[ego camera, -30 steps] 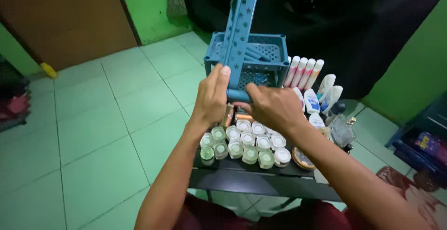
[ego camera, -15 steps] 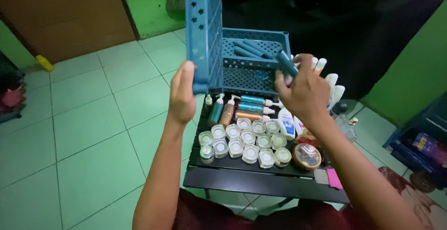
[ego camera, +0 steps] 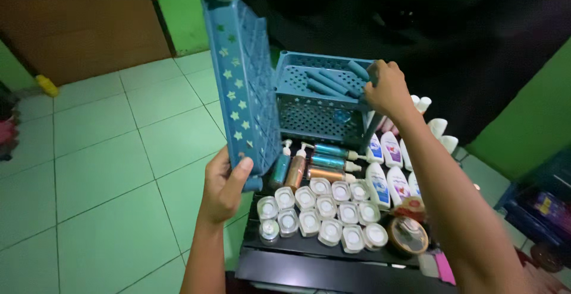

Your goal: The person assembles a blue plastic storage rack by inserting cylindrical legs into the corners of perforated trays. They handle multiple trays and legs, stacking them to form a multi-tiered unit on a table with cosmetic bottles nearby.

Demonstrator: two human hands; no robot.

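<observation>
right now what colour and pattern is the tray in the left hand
Blue tray with star-shaped cut-outs, held by the left hand; only the head view shows it.

Blue perforated plastic tray panel [ego camera: 244, 85] with star cutouts; matching blue lattice basket [ego camera: 318, 100]. Black surface [ego camera: 333, 264]. Clear small jars [ego camera: 321, 210], white bottles [ego camera: 386, 169]. Pale green tiled floor [ego camera: 107, 169].

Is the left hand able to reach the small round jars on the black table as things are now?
Probably not yet. The left hand grips the lower corner of the blue tray, held upright, so it is occupied. The small round jars lie just beside it on the black table, with nothing between them.
</observation>
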